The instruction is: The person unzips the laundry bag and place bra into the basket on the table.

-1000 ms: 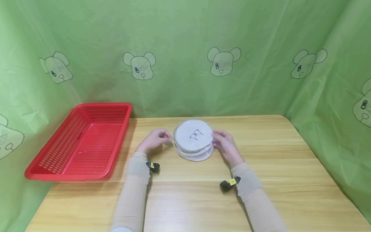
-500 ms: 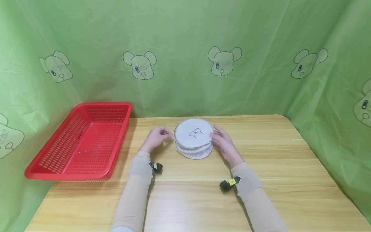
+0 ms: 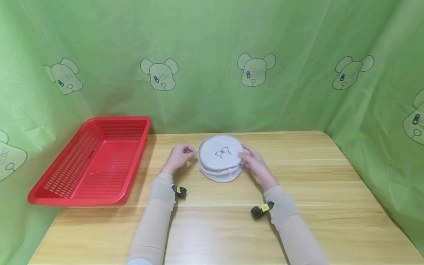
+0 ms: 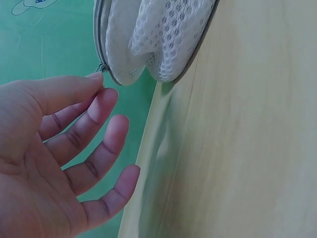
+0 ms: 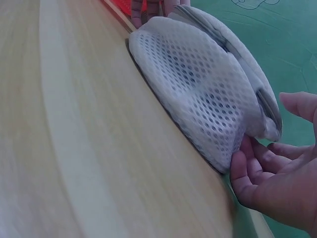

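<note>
A round white mesh laundry bag [image 3: 221, 152] sits on the table, a glasses-like drawing on its lid and a grey zip round the rim. At its left edge, my left hand [image 3: 179, 156] pinches the small zip pull [image 4: 102, 68] between thumb and forefinger; the other fingers fan out loosely in the left wrist view. On the opposite side, my right hand [image 3: 256, 164] holds the bag by its edge. Its curled fingers [image 5: 242, 171] press into the mesh side below the lid, with the thumb up near the lid's rim.
A red plastic basket [image 3: 132, 176] with slotted walls stands at the left of the wooden table [image 3: 314, 191]. Green curtain [image 3: 205, 99] with bear-head prints hangs behind the table and on both sides.
My left hand has shifted slightly right and away, staying at the bag's left edge. The right fingers spread, then came back against the bag, which has turned and tilted slightly.
</note>
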A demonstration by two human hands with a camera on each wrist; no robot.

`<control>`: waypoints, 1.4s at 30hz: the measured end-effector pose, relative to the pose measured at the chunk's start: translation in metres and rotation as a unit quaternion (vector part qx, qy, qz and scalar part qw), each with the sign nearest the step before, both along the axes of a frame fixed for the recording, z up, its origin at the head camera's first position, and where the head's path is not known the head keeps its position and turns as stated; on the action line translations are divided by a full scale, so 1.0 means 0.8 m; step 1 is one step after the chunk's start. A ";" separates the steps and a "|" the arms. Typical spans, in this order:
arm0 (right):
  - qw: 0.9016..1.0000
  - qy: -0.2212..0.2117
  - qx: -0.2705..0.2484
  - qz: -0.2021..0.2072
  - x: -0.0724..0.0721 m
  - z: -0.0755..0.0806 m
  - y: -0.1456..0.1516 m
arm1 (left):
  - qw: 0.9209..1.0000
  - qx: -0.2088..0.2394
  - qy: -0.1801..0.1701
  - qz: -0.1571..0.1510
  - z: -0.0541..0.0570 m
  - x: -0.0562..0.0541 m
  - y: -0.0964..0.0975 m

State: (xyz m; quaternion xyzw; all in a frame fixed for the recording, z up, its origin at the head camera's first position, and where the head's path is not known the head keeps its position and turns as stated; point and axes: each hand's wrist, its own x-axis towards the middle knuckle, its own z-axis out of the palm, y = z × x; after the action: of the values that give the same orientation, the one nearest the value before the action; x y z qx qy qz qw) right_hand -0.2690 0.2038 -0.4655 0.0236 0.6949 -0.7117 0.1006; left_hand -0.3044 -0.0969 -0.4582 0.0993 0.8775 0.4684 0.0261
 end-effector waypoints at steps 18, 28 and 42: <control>1.000 0.002 -0.006 0.022 -0.001 -0.005 0.003 | 1.000 0.005 -0.004 0.001 0.001 0.002 0.001; 1.000 -0.008 -0.011 0.019 -0.001 -0.004 0.004 | 1.000 0.009 0.000 -0.005 -0.002 0.000 0.000; 0.998 -0.031 -0.048 -0.008 -0.004 -0.004 0.004 | 0.999 0.029 -0.005 -0.018 0.001 0.001 -0.002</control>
State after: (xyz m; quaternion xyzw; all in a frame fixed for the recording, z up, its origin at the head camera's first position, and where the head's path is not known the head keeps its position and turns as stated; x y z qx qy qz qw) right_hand -0.2719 0.2071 -0.4687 0.0465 0.6564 -0.7438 0.1176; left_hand -0.3034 -0.0987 -0.4574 0.1131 0.8614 0.4938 0.0361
